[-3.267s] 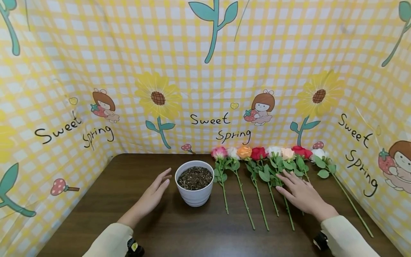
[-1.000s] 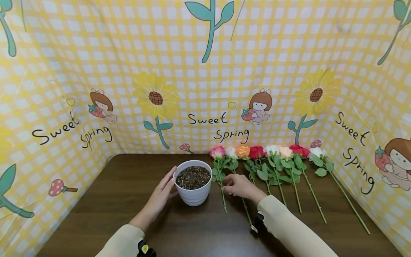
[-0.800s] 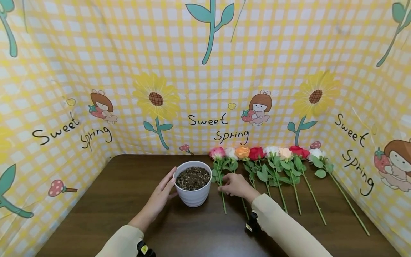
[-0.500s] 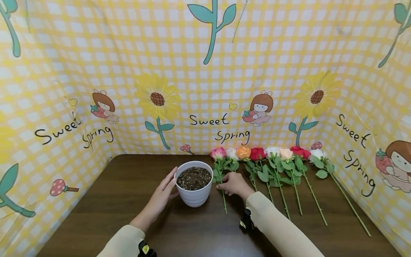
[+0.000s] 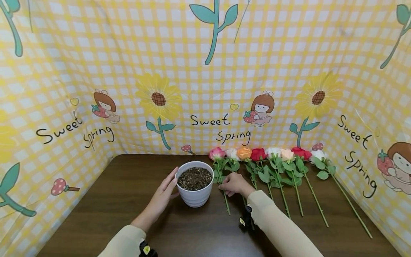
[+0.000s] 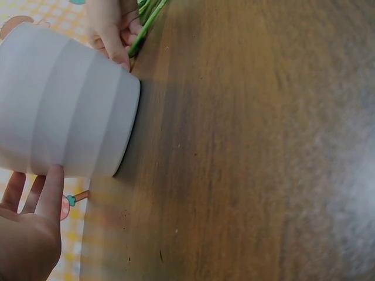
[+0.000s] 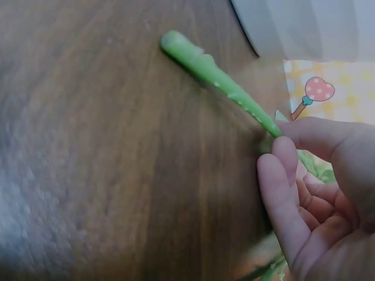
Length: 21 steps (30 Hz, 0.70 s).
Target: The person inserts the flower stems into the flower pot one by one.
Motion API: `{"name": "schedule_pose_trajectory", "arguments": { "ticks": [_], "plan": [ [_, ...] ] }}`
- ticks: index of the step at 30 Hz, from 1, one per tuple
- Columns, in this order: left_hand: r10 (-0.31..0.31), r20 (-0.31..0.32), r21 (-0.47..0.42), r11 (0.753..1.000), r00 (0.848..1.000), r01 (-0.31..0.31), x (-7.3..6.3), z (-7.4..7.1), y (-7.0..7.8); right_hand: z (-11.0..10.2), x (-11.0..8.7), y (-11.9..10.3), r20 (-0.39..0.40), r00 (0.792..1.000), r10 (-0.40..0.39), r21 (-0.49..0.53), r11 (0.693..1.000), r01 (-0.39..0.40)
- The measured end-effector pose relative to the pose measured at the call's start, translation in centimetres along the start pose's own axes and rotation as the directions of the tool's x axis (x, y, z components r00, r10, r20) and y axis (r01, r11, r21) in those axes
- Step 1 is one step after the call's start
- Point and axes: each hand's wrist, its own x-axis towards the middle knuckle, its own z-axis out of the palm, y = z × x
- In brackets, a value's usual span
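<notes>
A white flowerpot [image 5: 196, 197] full of dark soil [image 5: 194, 178] stands upright on the table. My left hand [image 5: 158, 200] lies along its left side; in the left wrist view the extended fingers [image 6: 51, 190] touch the pot wall. Right of the pot, my right hand [image 5: 236, 184] pinches the green stem of a pink rose [image 5: 217, 153] between thumb and fingers. The right wrist view has the stem's lower end [image 7: 217, 79] sticking out past the fingertips. The rose's bloom lies by the table's back edge.
More roses lie in a row to the right: a white rose [image 5: 232, 154], an orange rose [image 5: 244, 152], a red rose [image 5: 258, 154] and several others, stems toward me. A checked yellow cloth [image 5: 205, 89] rises behind and beside the brown table [image 5: 179, 232].
My right hand has come left from the roses on the right to the pink rose and pinched its stem, which has turned slightly. My left hand has moved in against the pot.
</notes>
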Motion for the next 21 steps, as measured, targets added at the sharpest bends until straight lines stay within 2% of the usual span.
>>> {"name": "schedule_pose_trajectory", "arguments": {
  "ticks": [5, 12, 21],
  "plan": [
    [-0.002, -0.008, -0.003, 1.0, 1.0, 0.002, -0.1, 0.0, 0.1, -0.1, -0.2, -0.3, 0.024, 1.0, 0.001, 0.014, 1.0, -0.002],
    [-0.006, -0.006, -0.002, 1.0, 1.0, 0.006, 0.0, 0.1, -0.1, -0.8, -0.8, -0.9, 0.039, 0.999, -0.038, 0.023, 0.999, 0.037],
    [-0.004, -0.007, -0.009, 1.0, 1.0, 0.004, 0.0, 0.1, 0.1, -2.2, -1.5, -2.3, 0.009, 0.993, -0.114, 0.034, 0.993, 0.113]
  ]
}}
